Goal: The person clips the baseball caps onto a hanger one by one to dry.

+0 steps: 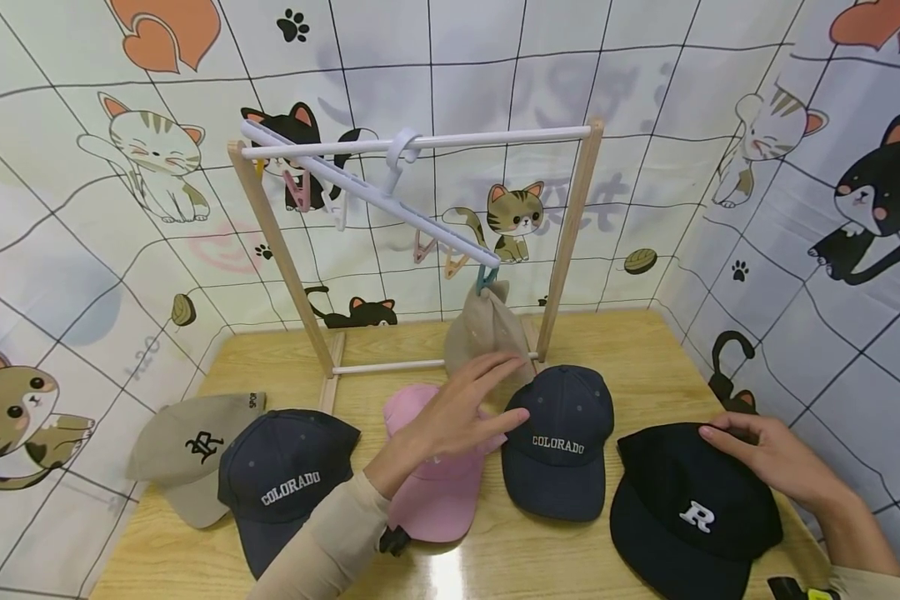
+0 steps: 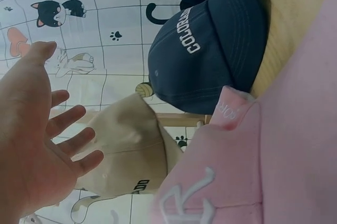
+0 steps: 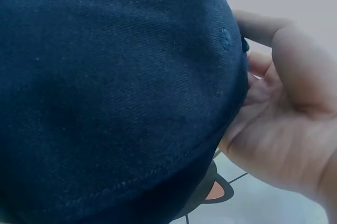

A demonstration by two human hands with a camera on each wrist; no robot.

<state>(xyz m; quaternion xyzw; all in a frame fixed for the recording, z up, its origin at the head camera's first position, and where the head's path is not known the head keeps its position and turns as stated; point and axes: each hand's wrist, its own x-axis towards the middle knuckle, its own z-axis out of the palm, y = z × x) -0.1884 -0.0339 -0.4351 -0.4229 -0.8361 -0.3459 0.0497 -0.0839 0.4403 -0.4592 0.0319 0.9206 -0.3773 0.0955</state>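
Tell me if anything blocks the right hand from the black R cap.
Nothing visible does: the right hand touches the black R cap directly; the nearest navy cap lies on its opposite side.

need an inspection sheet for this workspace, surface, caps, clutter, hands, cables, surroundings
Surface: wooden table, glare near its front edge
Caps on table: beige cap, left navy cap, pink cap, right navy cap, R cap, in that order left to right
Hanging cap: beige, held by a teal clip under the hanger
Rack: stands on the table, hanger hooked over its top bar
Clutter: nothing seen
Left hand: holds nothing, fingers extended, near the hanging cap
Right hand: grips R cap's crown, some fingers partly hidden
Cables: nothing seen
Surroundings: cat-print backdrop behind and at both sides
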